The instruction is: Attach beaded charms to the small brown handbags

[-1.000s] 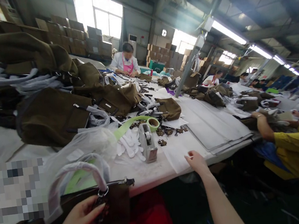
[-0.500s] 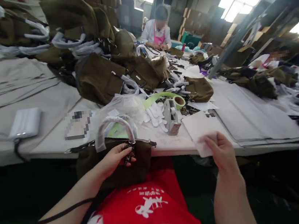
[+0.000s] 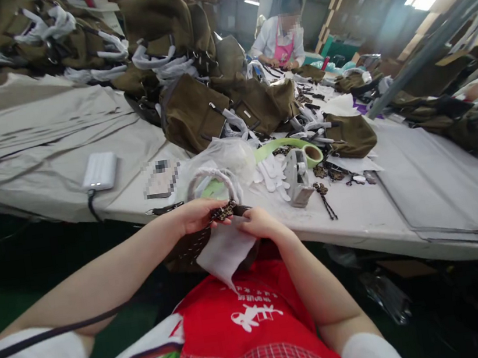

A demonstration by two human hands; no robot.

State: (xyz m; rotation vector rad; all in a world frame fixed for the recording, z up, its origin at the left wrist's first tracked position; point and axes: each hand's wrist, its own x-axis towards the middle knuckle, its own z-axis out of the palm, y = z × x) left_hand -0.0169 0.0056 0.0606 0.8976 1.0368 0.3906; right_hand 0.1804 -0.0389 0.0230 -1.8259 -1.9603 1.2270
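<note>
A dark olive handbag (image 3: 186, 247) with a wrapped, arched handle (image 3: 207, 172) rests against the table's front edge. My left hand (image 3: 202, 214) is closed on a small leopard-patterned piece (image 3: 223, 211) beside the handle's base. Close to its right, my right hand (image 3: 257, 222) pinches a sheet of white paper (image 3: 226, 251) by its upper part. The sheet hangs down over the front of the bag. Both hands are almost touching at the bag's top edge.
A tape dispenser (image 3: 299, 180), a green tape roll (image 3: 312, 154), white gloves (image 3: 270, 172) and a tasselled charm (image 3: 324, 200) lie to the right. Left are a phone (image 3: 162, 178) and a white box (image 3: 100, 171) with a cable. Olive bags (image 3: 195, 111) are heaped behind; a person (image 3: 280, 38) works beyond.
My right hand has moved left with the white paper, from the table to the bag. The tasselled charm on the table is now uncovered. The view has shifted, with the table items appearing further right.
</note>
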